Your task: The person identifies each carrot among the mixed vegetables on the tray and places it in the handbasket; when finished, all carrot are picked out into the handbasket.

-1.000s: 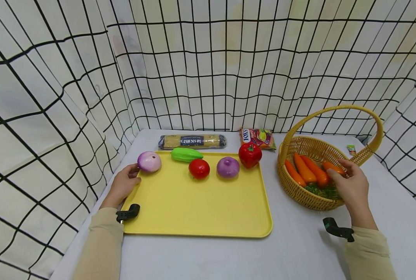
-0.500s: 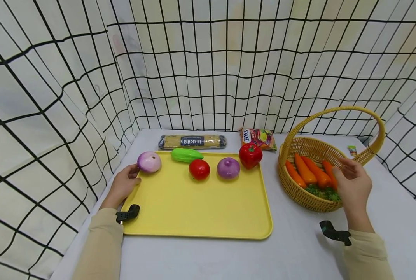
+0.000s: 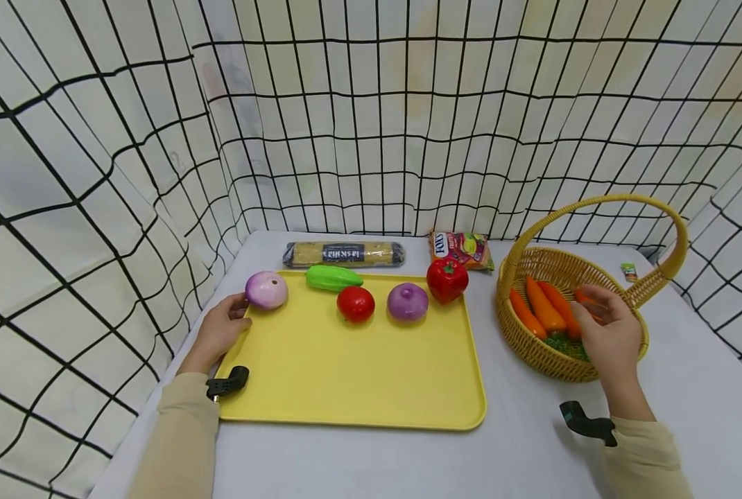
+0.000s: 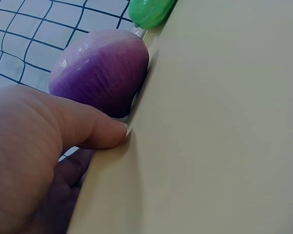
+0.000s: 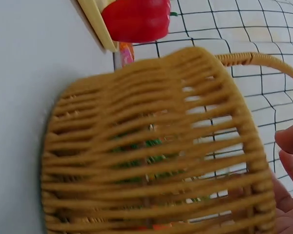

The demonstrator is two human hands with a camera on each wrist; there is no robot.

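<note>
My left hand [image 3: 221, 327] grips the left edge of a yellow tray [image 3: 346, 374], the thumb on top and the other fingers outside and beneath the rim. Just beyond the thumb, a purple onion [image 4: 100, 73] rests on the tray's corner. My right hand [image 3: 611, 333] hovers over the near right side of a wicker basket [image 3: 533, 360], its fingers loosely bent. Inside lie several orange carrots [image 3: 544, 308] with green tops, one partly hidden behind the fingers. In the right wrist view, the thumb and fingers [image 5: 290, 139] show beyond the basket's rim, apart and holding nothing.
On the tray stand a green vegetable [image 3: 333, 278], a tomato [image 3: 355, 304], another purple onion [image 3: 408, 302] and a red bell pepper [image 3: 447, 280]. Behind it lie a pasta packet [image 3: 343, 254] and a candy bag [image 3: 461, 250]. A small packet [image 3: 629, 272] sits beyond the basket, whose handle arches high.
A carrot near my right fingers dropped to lie beside the others. That hand drew back right, then moved left over the basket again. My left hand stays on the tray.
</note>
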